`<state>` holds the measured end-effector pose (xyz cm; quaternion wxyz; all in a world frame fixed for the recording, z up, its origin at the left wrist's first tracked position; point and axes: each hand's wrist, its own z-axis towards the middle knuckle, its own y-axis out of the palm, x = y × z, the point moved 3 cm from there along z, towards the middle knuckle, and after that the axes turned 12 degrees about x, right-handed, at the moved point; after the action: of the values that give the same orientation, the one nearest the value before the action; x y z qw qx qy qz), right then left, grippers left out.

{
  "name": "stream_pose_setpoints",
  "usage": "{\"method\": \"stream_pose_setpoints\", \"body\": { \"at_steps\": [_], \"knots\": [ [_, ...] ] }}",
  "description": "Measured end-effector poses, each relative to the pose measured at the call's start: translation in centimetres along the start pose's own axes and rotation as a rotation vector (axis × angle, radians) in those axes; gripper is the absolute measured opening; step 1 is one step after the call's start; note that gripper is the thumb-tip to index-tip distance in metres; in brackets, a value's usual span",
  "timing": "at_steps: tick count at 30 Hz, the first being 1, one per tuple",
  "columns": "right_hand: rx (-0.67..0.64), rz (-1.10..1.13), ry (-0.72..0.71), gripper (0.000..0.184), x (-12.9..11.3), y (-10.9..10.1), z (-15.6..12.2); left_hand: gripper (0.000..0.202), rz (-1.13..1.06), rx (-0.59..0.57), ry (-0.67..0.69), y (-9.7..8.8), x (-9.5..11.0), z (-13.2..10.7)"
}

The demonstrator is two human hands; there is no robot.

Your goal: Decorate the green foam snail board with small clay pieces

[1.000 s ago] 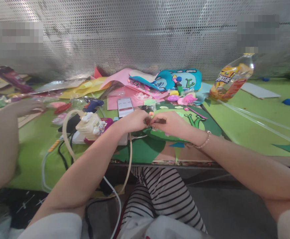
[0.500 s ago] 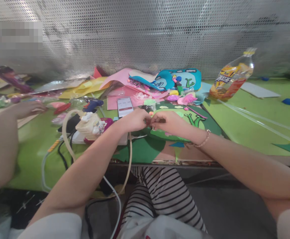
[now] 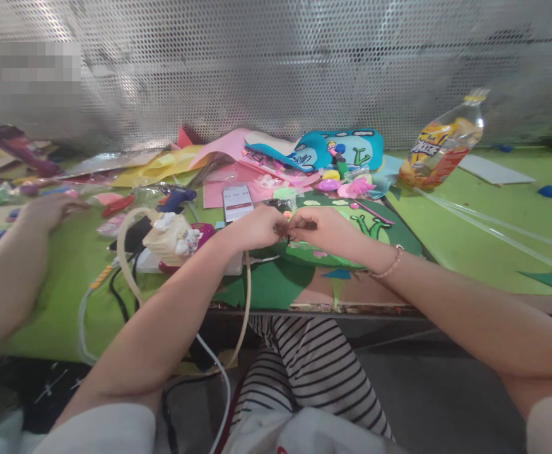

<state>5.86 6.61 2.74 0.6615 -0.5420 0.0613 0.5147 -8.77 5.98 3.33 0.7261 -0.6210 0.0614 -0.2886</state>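
Note:
Over the left part of a green craft board (image 3: 342, 253) my two hands meet, fingertips to fingertips. My left hand (image 3: 269, 225) is closed in a pinch, and my right hand (image 3: 314, 226) pinches from the other side. A tiny dark bit shows between the fingertips, too small to name. The board carries dark green vine shapes (image 3: 369, 228), pale cloud shapes and a thin pink strip (image 3: 375, 212). Just beyond my left hand lies a phone (image 3: 238, 203) with a timer on its screen.
A cream box with white figures (image 3: 174, 236) and cables stands left of my hands. Behind are pink lumps of clay (image 3: 357, 186), a blue craft board (image 3: 368, 151) and a tilted bottle (image 3: 441, 148). At far left, another person's hand (image 3: 51, 211) rests over the table.
My hands stay almost in place, fingertips shifting slightly, and a dark bit now shows between them. The other person's arm at the left has moved a little.

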Motion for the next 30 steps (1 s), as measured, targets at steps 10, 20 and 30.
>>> {"method": "stream_pose_setpoints", "body": {
  "at_steps": [10, 20, 30],
  "knots": [
    [0.016, -0.022, -0.01, 0.008, 0.01, -0.12, 0.12, 0.009, 0.025, -0.04, -0.047, -0.06, 0.54, 0.04],
    [0.024, -0.003, -0.016, 0.006, -0.15, -0.21, 0.23, 0.011, 0.036, -0.032, -0.05, -0.09, 0.72, 0.02],
    [0.02, 0.031, -0.029, 0.007, -0.01, -0.14, 0.33, 0.009, -0.019, -0.024, -0.075, 0.01, 0.5, 0.03]
  ]
}}
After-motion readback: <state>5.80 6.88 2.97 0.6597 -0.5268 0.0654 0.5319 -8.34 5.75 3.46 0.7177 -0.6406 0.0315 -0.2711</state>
